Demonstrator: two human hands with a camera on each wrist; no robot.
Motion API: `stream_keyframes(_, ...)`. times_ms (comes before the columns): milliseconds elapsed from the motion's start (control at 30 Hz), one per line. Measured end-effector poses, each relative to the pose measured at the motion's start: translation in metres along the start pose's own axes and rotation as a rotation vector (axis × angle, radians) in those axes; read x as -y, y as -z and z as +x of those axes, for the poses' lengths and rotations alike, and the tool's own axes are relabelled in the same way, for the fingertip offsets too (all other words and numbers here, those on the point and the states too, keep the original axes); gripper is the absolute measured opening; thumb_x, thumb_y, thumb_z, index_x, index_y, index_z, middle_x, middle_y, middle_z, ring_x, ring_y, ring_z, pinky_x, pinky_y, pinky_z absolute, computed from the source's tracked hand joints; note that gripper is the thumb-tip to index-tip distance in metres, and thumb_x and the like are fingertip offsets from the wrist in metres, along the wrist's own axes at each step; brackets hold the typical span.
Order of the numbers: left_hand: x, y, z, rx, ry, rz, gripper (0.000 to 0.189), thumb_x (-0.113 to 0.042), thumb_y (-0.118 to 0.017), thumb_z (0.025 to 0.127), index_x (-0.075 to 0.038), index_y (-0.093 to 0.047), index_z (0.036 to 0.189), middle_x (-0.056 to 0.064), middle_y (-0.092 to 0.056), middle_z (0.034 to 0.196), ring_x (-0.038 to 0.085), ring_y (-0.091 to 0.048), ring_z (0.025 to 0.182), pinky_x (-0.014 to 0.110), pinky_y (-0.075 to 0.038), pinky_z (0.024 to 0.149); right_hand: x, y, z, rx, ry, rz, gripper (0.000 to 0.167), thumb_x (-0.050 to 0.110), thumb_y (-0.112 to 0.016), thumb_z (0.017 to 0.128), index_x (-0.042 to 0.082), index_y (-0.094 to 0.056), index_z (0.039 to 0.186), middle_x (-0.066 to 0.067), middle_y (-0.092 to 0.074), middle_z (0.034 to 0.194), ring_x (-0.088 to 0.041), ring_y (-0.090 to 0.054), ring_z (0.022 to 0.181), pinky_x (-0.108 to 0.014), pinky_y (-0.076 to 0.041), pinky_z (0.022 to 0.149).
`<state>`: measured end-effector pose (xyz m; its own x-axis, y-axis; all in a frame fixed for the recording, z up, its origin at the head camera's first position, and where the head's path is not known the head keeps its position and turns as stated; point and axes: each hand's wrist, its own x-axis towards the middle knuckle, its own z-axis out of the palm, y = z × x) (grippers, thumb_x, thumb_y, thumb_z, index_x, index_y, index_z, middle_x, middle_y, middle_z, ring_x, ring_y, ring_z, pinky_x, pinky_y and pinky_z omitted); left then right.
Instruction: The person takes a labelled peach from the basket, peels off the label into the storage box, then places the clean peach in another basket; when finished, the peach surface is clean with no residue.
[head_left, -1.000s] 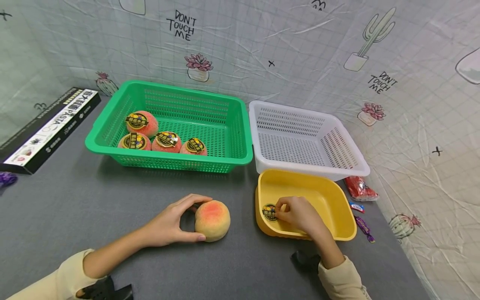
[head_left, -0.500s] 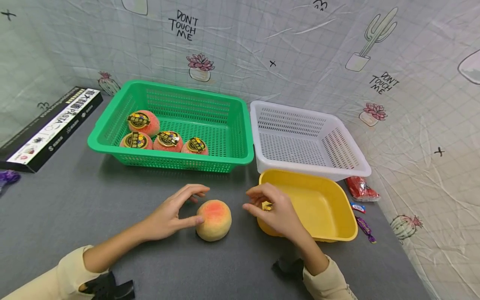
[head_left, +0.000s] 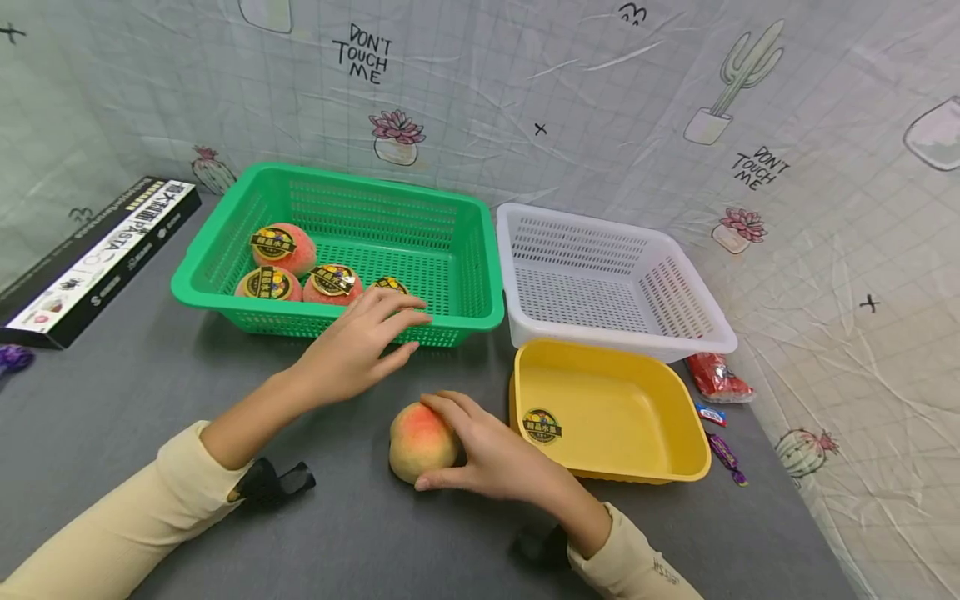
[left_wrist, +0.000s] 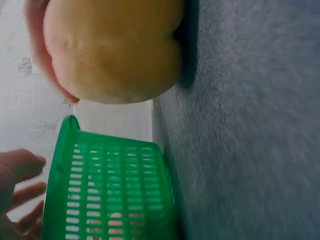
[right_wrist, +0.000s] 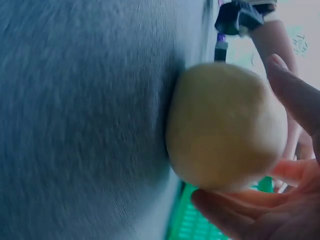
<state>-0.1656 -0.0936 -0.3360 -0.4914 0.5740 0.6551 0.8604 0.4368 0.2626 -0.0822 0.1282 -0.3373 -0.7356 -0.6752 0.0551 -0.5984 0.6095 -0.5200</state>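
Note:
On the grey table sits a yellow peach (head_left: 418, 443) with a red top; it also shows large in the left wrist view. My right hand (head_left: 491, 457) grips its right side, thumb low at the front and fingers over the back, as the right wrist view confirms. My left hand (head_left: 358, 350) hangs at the front rim of the green basket (head_left: 258, 318), fingers spread and holding nothing. Several peaches (head_left: 330, 292) with black-and-gold labels lie in that basket's left part, and the hand partly hides the rightmost. A round label (head_left: 542, 426) sticks inside the yellow basin (head_left: 622, 408).
Behind the yellow basin stands a white slotted basket (head_left: 585, 292). To its right lie a red packet (head_left: 718, 377) and small wrapped candies (head_left: 726, 458). A long black-and-white pasta box (head_left: 101, 254) is at the left, near a purple wrapper (head_left: 15, 358).
My right hand has left the yellow basin, where the label stays, and moved left onto the peach. My left hand has let go of the peach and risen to the green basket's rim.

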Motion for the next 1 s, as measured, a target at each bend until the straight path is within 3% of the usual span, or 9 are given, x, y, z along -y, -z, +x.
stream_keyframes(167, 0.001, -0.008, 0.003, 0.0, 0.054, 0.098, 0.034, -0.007, -0.071, 0.083, -0.001, -0.063, 0.116, 0.015, -0.061, 0.114, 0.034, -0.051, 0.105, 0.055, -0.034, 0.097, -0.001, -0.006, 0.004, 0.014, -0.02, 0.04, 0.085, 0.036, -0.081, 0.075, 0.009, -0.037, 0.142, -0.008, -0.045, 0.134, -0.016, -0.047, 0.118, -0.032, -0.042, 0.096)
stream_keyframes(333, 0.001, -0.012, 0.003, -0.045, 0.088, 0.088, 0.03, -0.002, -0.067, 0.085, -0.003, -0.066, 0.115, 0.014, -0.064, 0.112, 0.033, -0.056, 0.104, 0.056, -0.035, 0.098, -0.004, -0.01, 0.004, -0.047, -0.046, 0.074, 0.079, 0.036, -0.085, 0.07, 0.013, -0.046, 0.135, 0.0, -0.052, 0.125, -0.012, -0.051, 0.108, -0.031, -0.045, 0.088)
stream_keyframes(500, 0.003, -0.016, 0.003, -0.084, 0.077, 0.079, 0.028, -0.001, -0.067, 0.086, -0.004, -0.067, 0.114, 0.013, -0.065, 0.11, 0.032, -0.058, 0.101, 0.054, -0.038, 0.095, -0.002, 0.0, -0.006, -0.098, -0.058, 0.214, 0.077, 0.035, -0.086, 0.067, 0.016, -0.05, 0.132, 0.008, -0.054, 0.121, -0.007, -0.053, 0.104, -0.029, -0.046, 0.087)
stream_keyframes(600, 0.004, -0.016, 0.002, -0.094, 0.074, 0.086, 0.029, 0.0, -0.068, 0.084, -0.004, -0.067, 0.113, 0.013, -0.066, 0.108, 0.031, -0.058, 0.099, 0.054, -0.039, 0.094, 0.004, 0.019, -0.016, -0.119, -0.05, 0.301, 0.077, 0.031, -0.087, 0.067, 0.016, -0.05, 0.133, 0.01, -0.054, 0.122, -0.008, -0.054, 0.104, -0.03, -0.047, 0.087)
stream_keyframes(800, 0.004, -0.016, 0.002, -0.11, 0.055, 0.088, 0.029, 0.001, -0.069, 0.084, -0.003, -0.067, 0.112, 0.012, -0.066, 0.107, 0.029, -0.059, 0.098, 0.046, -0.042, 0.091, 0.002, 0.078, -0.029, -0.213, -0.088, 0.36, 0.076, 0.018, -0.087, 0.068, 0.016, -0.049, 0.134, 0.004, -0.054, 0.126, -0.015, -0.055, 0.106, -0.036, -0.047, 0.091)
stream_keyframes(1000, 0.004, -0.019, 0.003, -0.135, 0.031, 0.074, 0.027, 0.002, -0.068, 0.083, -0.002, -0.068, 0.11, 0.012, -0.066, 0.106, 0.03, -0.059, 0.097, 0.05, -0.041, 0.092, -0.035, 0.136, -0.021, -0.34, -0.226, 0.342, 0.077, 0.011, -0.083, 0.072, 0.012, -0.043, 0.138, -0.006, -0.051, 0.13, -0.021, -0.053, 0.11, -0.036, -0.047, 0.09)
